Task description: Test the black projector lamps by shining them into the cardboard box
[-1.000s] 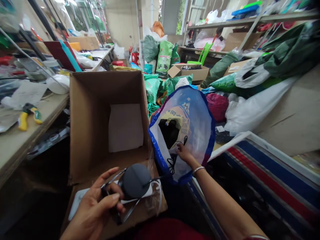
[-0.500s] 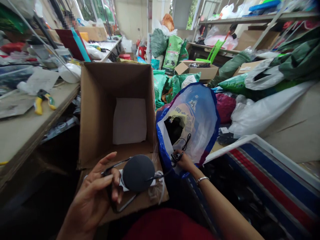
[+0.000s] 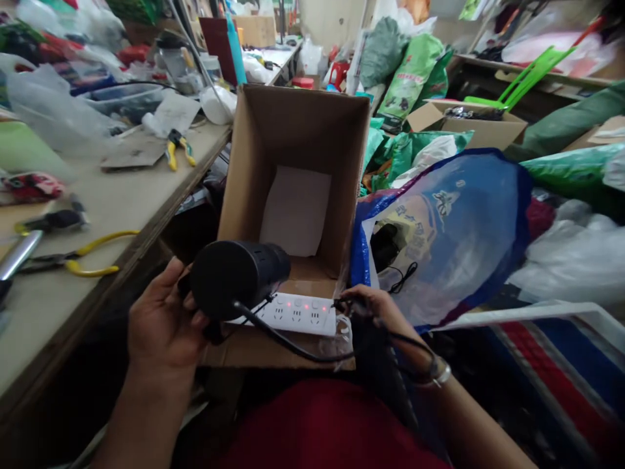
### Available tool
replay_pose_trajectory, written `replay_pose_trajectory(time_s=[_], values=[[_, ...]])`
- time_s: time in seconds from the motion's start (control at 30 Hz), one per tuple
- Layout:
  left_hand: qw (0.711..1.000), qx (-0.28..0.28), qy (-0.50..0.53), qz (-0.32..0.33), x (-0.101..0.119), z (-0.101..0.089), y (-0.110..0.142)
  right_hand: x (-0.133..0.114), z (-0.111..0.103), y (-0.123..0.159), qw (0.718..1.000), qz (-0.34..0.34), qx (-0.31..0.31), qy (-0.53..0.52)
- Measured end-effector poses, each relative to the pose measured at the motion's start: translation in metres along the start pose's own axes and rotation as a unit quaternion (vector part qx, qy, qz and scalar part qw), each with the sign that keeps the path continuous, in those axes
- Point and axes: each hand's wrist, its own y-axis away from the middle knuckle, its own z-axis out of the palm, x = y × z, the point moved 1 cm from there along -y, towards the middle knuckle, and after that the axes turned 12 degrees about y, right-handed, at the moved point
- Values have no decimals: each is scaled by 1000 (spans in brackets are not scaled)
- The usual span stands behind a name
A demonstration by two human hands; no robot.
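"What's changed around the cardboard box [image 3: 249, 195]?"

"Before its lower left corner, the left hand [image 3: 163, 319] grasps a black cylindrical device [image 3: 219, 280], swung round to show its side. Before the lower right corner, the right hand [image 3: 385, 309] has left the sack [image 3: 469, 215] and pinches a black cord [image 3: 312, 357] by the power strip [image 3: 297, 316]. So the handling has shifted from sack to strip."

"Is the cord's end touching the strip?"

"Can't tell; fingers hide it."

"Materials?"

"Left of the box, a pale, scuffed counter [image 3: 131, 202] bears pliers [image 3: 63, 259] with curved yellow grips. In front, the device is a matte, flat-ended drum; the strip, smooth white plastic with 3 red lights. Right of the box, the sack is sheer, crinkled, blue-edged."
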Motion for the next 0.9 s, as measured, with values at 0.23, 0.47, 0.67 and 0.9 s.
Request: replay_pose_trajectory(time_s=[0.23, 0.47, 0.67, 0.9], values=[[1000, 0, 1, 0, -5, -12, -7, 13, 44, -10, 986, -85, -74, 121], [998, 21, 52, 2, -14, -16, -22, 9, 54, -3, 963, -138, -124, 198], [997, 11, 77, -11, -18, -22, -37, 21, 72, 8, 953, -149, -123, 234], [995, 0, 96, -8, -24, -9, -55, 32, 82, 15, 966, -148, -81, 193]])
